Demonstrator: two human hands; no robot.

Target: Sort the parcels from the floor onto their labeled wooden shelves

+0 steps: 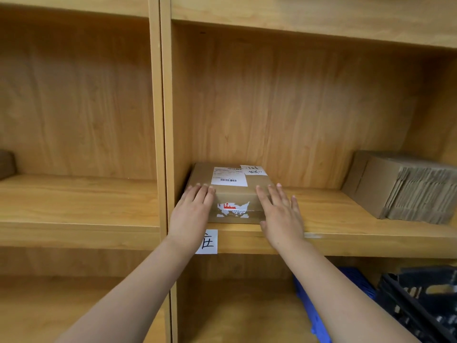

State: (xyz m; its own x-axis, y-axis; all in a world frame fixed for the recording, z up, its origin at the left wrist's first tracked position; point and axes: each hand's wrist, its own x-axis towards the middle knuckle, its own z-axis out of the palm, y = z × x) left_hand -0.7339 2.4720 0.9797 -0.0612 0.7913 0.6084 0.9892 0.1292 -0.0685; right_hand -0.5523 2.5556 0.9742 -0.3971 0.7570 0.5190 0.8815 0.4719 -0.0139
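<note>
A small brown cardboard parcel (232, 191) with a white shipping label and a handwritten paper tag rests at the left end of a wooden shelf (346, 233). My left hand (191, 214) lies flat against its front left corner. My right hand (280, 214) presses flat on its front right corner, fingers spread. Neither hand wraps around the parcel. A white handwritten label (207, 241) is stuck on the shelf's front edge, partly hidden by my left wrist.
A stack of flattened cardboard boxes (405, 186) lies at the right end of the same shelf. Another brown box (6, 164) shows at the far left of the neighbouring compartment. Below right sit a blue crate (314, 308) and a black crate (420, 300).
</note>
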